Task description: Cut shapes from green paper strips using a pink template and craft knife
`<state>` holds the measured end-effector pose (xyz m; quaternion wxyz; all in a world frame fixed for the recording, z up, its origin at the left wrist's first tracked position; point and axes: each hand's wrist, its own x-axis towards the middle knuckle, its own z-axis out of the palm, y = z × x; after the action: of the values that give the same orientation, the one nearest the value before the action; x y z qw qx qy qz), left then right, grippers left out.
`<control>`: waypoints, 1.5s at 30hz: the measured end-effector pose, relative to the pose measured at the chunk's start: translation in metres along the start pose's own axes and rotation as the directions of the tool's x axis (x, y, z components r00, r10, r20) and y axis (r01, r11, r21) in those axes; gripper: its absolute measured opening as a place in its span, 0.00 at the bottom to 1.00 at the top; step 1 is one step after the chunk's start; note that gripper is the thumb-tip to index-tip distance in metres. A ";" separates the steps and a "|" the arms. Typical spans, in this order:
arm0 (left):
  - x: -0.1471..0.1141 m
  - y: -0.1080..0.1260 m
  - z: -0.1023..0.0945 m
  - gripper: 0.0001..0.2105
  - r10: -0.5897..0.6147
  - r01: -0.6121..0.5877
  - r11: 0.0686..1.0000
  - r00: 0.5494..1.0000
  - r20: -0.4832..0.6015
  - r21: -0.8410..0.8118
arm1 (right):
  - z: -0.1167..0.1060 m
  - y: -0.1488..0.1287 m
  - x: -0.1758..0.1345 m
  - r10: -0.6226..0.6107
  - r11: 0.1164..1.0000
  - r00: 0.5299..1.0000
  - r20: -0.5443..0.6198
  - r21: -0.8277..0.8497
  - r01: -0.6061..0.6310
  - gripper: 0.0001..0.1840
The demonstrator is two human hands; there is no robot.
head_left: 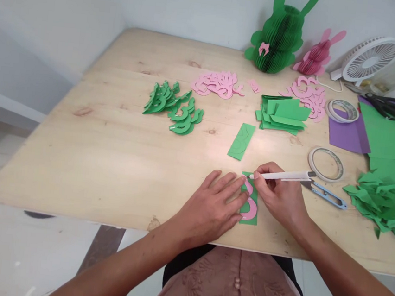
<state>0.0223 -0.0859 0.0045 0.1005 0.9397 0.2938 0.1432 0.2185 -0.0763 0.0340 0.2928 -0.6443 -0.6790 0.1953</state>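
Observation:
My right hand [280, 195] grips a white pen [285, 176], its tip at the upper edge of a curvy pink paper cutout [252, 211]. That cutout lies on a green paper strip [252, 221] near the table's front edge. With fingers spread flat, my left hand [214, 208] presses on the cutout and strip from the left, covering part of both. Just above sits another green strip [242, 141] with a curved outline drawn on it. A stack of green paper pieces [284, 114] lies farther back.
Green cutouts [171, 106] and pink cutouts [217, 83] lie left of centre. Tape rolls [326, 164], blue thread snips [329, 195], green scraps [383, 208] and black scissors [386, 105] are at right. A green honeycomb paper rabbit [279, 39], a pink one [316, 57] and a white fan [370, 60] stand behind.

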 end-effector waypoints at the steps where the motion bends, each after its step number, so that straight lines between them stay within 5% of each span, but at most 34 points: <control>1: 0.000 0.000 0.000 0.18 0.001 -0.001 1.000 1.000 -0.002 0.001 | 0.000 0.000 -0.001 0.008 1.000 1.000 0.007 -0.002 -0.008 0.10; 14: 0.000 0.001 0.001 0.18 0.008 -0.008 1.000 1.000 -0.009 0.006 | 0.013 0.006 -0.019 0.072 0.968 0.994 -0.081 0.247 -0.050 0.07; 45: 0.000 0.000 0.000 0.18 0.003 -0.003 1.000 1.000 0.001 0.002 | 0.011 0.002 -0.020 0.102 0.974 0.987 -0.127 0.214 -0.073 0.06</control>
<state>0.0229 -0.0859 0.0044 0.0996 0.9403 0.2924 0.1428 0.2130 -0.0947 0.0219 0.3958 -0.6513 -0.6039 0.2335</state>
